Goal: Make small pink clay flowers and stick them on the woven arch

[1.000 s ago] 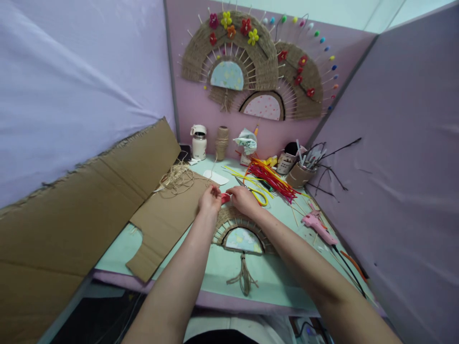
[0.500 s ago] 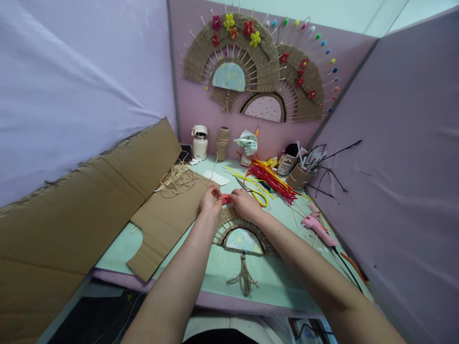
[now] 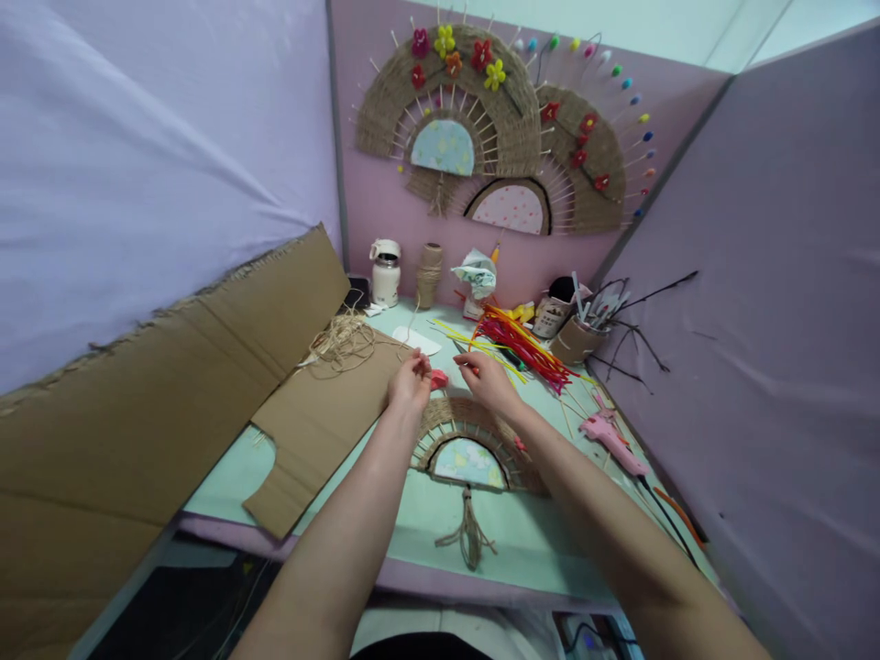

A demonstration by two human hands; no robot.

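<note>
A small red fuzzy pipe-cleaner piece is pinched in the fingers of my left hand, above the far edge of a woven twine fan. My right hand is a little to the right, apart from the red piece, with its fingers curled together. It covers most of the yellow-handled scissors, so whether it grips them is hidden. Below both hands lies the twine fan, with a pale blue patterned half-circle and a twine tassel. My right forearm hides its right side.
Red and orange pipe cleaners lie behind my right hand. A pink glue gun rests at right, near a cup of sticks. Cardboard and loose twine are at left. Finished fans hang on the back wall.
My right hand has let go of the red piece and moved right, over the scissors. My left hand keeps hold of the piece and has barely shifted.
</note>
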